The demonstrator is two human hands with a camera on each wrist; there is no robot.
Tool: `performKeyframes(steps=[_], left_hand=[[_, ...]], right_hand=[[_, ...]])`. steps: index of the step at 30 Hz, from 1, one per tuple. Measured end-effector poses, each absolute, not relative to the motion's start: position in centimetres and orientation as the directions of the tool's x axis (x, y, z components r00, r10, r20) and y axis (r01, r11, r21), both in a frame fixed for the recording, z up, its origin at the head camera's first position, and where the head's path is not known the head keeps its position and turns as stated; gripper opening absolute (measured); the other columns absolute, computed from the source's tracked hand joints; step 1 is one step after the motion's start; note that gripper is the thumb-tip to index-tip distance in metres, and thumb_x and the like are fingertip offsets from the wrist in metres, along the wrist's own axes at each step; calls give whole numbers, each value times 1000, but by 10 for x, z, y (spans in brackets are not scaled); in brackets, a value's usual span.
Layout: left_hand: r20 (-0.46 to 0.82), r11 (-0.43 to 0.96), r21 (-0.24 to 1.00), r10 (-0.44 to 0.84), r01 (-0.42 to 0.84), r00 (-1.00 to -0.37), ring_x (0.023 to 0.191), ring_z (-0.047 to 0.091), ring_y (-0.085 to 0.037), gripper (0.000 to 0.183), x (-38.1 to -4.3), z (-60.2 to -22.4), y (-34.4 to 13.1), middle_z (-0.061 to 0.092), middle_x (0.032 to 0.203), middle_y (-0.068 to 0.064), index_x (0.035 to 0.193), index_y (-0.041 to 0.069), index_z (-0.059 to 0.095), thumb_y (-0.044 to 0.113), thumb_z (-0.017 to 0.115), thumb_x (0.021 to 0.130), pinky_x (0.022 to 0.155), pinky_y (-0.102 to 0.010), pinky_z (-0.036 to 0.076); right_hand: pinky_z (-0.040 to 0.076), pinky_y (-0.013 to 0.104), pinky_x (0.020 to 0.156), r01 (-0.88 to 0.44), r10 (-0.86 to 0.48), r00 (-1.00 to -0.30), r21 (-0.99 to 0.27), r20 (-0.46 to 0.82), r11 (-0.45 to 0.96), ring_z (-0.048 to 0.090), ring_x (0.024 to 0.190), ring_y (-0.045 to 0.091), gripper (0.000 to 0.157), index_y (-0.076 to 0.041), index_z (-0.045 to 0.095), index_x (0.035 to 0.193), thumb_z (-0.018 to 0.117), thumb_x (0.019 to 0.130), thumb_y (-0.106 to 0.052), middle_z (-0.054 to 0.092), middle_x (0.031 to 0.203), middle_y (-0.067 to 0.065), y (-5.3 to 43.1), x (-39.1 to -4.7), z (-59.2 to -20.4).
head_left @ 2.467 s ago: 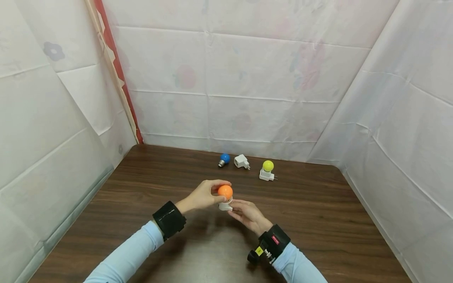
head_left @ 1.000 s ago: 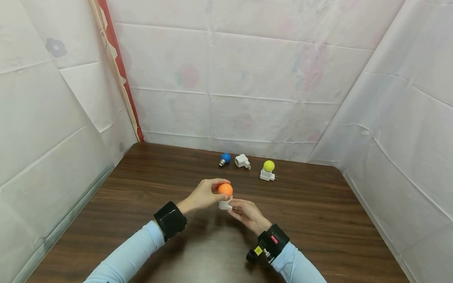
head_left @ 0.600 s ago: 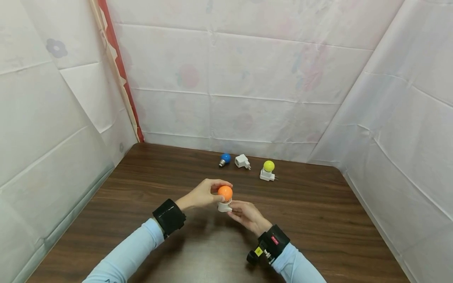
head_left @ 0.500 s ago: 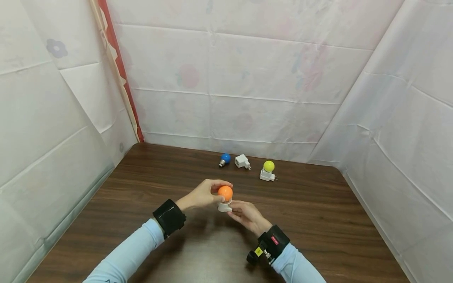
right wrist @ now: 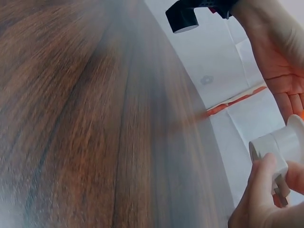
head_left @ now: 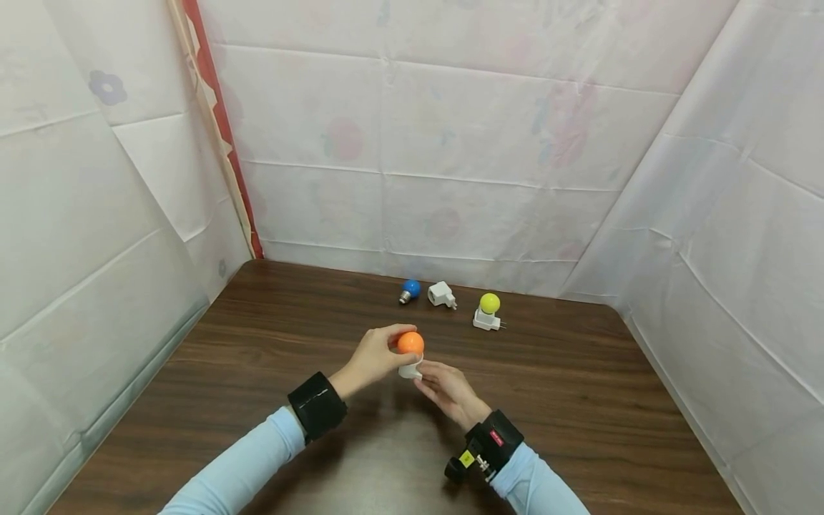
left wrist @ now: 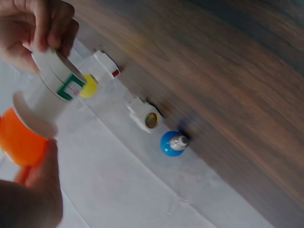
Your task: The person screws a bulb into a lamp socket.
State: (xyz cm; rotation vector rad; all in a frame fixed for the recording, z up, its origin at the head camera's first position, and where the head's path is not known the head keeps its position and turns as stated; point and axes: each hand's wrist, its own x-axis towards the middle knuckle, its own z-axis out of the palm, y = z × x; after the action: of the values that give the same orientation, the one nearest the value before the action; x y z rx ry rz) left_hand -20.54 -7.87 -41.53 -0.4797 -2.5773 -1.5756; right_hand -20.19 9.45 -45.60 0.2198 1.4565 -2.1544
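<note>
An orange light bulb (head_left: pixel 410 343) sits at the mouth of a white plug-in lamp socket (head_left: pixel 408 371), held above the table. My left hand (head_left: pixel 373 357) pinches the bulb between thumb and fingers from the left. From the right, my right hand (head_left: pixel 450 391) grips the socket at its plug end; the metal prongs (right wrist: pixel 282 186) show between its fingers in the right wrist view. A green-and-white label (left wrist: pixel 71 87) marks the socket's side in the left wrist view. How deep the bulb's thread sits in the socket is hidden.
Toward the back of the brown table (head_left: pixel 566 400) lie a blue bulb (head_left: pixel 410 289) and a white plug-in socket (head_left: pixel 441 295) with its mouth open. Right of them stands a yellow bulb (head_left: pixel 490 303) in a white socket (head_left: pixel 486 320). White sheeting (head_left: pixel 412 143) surrounds the table's back and sides.
Both hands stay on the bulb and socket. After dipping slightly about half a second ago, bulb and socket are a little higher, and the left wrist has shifted slightly right and turned.
</note>
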Motion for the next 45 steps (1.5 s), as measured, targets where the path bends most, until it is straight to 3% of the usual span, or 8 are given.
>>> performKeyframes(steps=[9, 27, 45], left_hand=[[273, 460, 832, 147, 310, -951, 92, 66, -19, 47, -200, -414, -75, 67, 107, -9, 117, 6, 61, 19, 76, 75, 75, -31, 54], [224, 392, 856, 309, 338, -924, 95, 65, -20, 48, -205, -411, -82, 64, 112, -13, 120, 3, 59, 17, 74, 77, 77, -27, 54], [139, 312, 896, 482, 317, -865, 101, 60, -19, 46, -214, -412, -93, 62, 115, -10, 122, 2, 57, 10, 71, 79, 83, -31, 51]], right_hand=[[50, 24, 87, 503, -308, -855, -814, -418, -292, 57, 89, 13, 43, 7, 43, 129, 55, 90, -7, 59, 99, 4, 93, -202, -453], [52, 24, 83, 529, -335, -833, -810, -440, -251, 60, 87, 14, 43, 8, 46, 127, 57, 89, -6, 63, 97, 6, 98, -204, -452], [52, 24, 81, 540, -389, -809, -818, -441, -197, 61, 86, 13, 43, 8, 46, 127, 57, 88, -7, 64, 97, 6, 103, -202, -451]])
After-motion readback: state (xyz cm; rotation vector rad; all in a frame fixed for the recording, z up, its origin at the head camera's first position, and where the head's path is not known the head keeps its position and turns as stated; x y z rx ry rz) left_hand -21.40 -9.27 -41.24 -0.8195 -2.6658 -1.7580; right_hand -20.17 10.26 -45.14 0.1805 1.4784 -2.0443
